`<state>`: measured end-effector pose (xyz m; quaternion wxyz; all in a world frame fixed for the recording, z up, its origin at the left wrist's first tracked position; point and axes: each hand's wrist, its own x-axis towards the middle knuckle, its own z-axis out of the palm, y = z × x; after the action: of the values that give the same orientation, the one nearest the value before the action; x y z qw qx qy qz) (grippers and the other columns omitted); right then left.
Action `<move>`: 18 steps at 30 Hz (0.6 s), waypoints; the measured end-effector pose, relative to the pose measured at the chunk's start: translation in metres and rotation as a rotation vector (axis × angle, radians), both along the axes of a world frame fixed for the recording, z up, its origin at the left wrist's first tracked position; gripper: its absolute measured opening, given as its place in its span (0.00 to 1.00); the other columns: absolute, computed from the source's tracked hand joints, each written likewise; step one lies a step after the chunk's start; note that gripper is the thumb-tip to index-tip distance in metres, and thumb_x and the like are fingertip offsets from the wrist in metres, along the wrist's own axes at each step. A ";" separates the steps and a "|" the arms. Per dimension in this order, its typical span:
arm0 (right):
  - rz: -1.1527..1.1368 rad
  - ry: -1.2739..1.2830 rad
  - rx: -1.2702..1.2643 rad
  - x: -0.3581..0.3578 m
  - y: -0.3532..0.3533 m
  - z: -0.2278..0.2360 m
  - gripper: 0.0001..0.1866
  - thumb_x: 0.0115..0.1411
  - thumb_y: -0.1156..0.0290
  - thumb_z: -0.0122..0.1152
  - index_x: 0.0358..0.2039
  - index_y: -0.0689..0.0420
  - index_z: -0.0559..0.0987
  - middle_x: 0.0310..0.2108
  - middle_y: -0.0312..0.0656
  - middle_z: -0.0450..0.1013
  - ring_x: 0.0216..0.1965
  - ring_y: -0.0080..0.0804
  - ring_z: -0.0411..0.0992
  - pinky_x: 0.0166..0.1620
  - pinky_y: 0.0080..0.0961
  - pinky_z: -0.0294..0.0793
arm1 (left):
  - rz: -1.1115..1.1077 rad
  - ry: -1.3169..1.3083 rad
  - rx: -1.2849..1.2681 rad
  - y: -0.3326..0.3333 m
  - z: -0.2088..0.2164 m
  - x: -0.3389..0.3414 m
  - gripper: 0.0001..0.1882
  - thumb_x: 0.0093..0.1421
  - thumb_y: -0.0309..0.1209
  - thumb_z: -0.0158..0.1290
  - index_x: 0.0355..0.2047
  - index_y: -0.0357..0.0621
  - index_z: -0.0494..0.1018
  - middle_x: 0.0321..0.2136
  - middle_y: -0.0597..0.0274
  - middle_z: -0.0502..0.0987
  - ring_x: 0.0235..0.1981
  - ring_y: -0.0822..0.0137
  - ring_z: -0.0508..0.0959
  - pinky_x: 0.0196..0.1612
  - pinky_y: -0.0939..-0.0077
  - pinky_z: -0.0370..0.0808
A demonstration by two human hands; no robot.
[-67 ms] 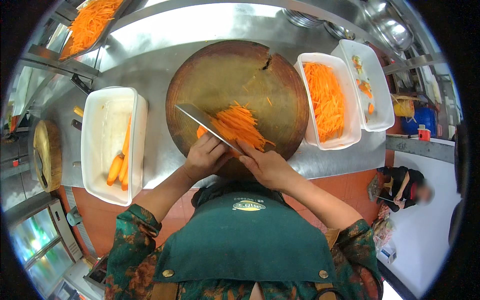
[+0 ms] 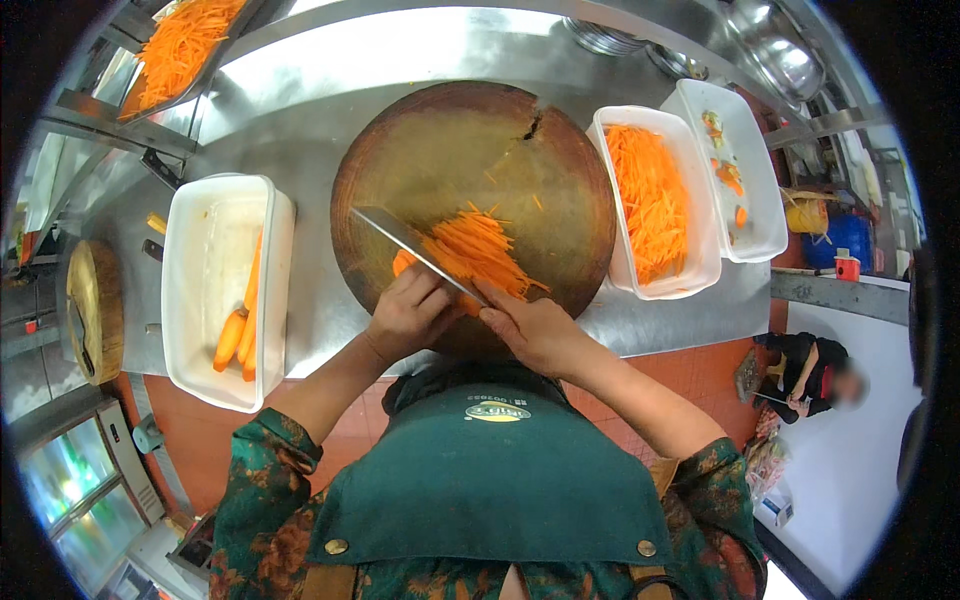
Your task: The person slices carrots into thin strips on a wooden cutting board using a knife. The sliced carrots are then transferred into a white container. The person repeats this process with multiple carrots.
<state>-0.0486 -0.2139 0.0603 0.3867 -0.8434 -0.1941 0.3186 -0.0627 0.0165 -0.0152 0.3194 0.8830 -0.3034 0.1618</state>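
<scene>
On a round wooden chopping block (image 2: pixel 420 130), my right hand (image 2: pixel 535 328) grips a cleaver (image 2: pixel 400 235), its blade slanting up to the left across the block. Behind the blade, my left hand (image 2: pixel 408 312) has its fingers curled down on a carrot (image 2: pixel 403 262), of which only a small orange part shows; the rest lies under the fingers and blade. Shredded carrot (image 2: pixel 480 250) is heaped against the right side of the blade, with a few loose strips farther off on the block.
To the left, a white tub (image 2: pixel 190 290) holds a few whole carrots (image 2: pixel 235 335). At right stand a tub of carrot shreds (image 2: pixel 650 200) and another with scraps (image 2: pixel 735 180). More shreds fill a tray (image 2: pixel 180 50) at upper left. Another person (image 2: pixel 805 370) sits at far right.
</scene>
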 end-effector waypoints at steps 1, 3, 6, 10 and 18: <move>0.011 0.034 -0.005 0.002 -0.002 0.003 0.27 0.72 0.54 0.44 0.65 0.58 0.64 0.33 0.66 0.76 0.35 0.68 0.75 0.41 0.57 0.72 | 0.020 -0.019 -0.003 -0.001 0.001 0.000 0.16 0.51 0.30 0.66 0.40 0.42 0.78 0.40 0.57 0.78 0.43 0.51 0.78 0.46 0.63 0.78; 0.000 0.025 0.067 -0.003 -0.007 0.021 0.28 0.72 0.54 0.44 0.65 0.58 0.64 0.32 0.67 0.76 0.35 0.68 0.75 0.41 0.57 0.72 | 0.008 -0.022 -0.003 -0.001 0.004 0.002 0.16 0.51 0.30 0.66 0.41 0.42 0.78 0.40 0.57 0.77 0.42 0.51 0.77 0.46 0.62 0.78; 0.011 0.014 0.027 -0.017 -0.015 0.032 0.28 0.72 0.53 0.43 0.65 0.58 0.65 0.31 0.67 0.76 0.35 0.68 0.75 0.40 0.57 0.72 | -0.016 -0.006 -0.009 0.001 0.002 0.001 0.17 0.51 0.30 0.66 0.41 0.42 0.78 0.40 0.57 0.77 0.42 0.52 0.77 0.46 0.63 0.77; 0.017 -0.007 -0.058 -0.015 -0.005 0.019 0.28 0.72 0.53 0.44 0.64 0.58 0.65 0.30 0.67 0.75 0.34 0.68 0.75 0.40 0.58 0.72 | -0.020 0.026 -0.015 0.000 0.005 -0.001 0.16 0.51 0.30 0.66 0.41 0.42 0.78 0.40 0.57 0.78 0.43 0.52 0.78 0.46 0.64 0.77; 0.002 -0.088 0.076 -0.005 0.000 -0.021 0.28 0.72 0.52 0.43 0.65 0.57 0.64 0.38 0.67 0.76 0.38 0.68 0.75 0.43 0.56 0.73 | -0.007 -0.019 0.061 0.008 0.006 -0.001 0.16 0.52 0.31 0.66 0.41 0.43 0.78 0.42 0.57 0.77 0.45 0.51 0.77 0.48 0.58 0.75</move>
<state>-0.0535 -0.2141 0.0397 0.4090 -0.8412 -0.2238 0.2739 -0.0639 0.0243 -0.0094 0.2901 0.8896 -0.3145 0.1596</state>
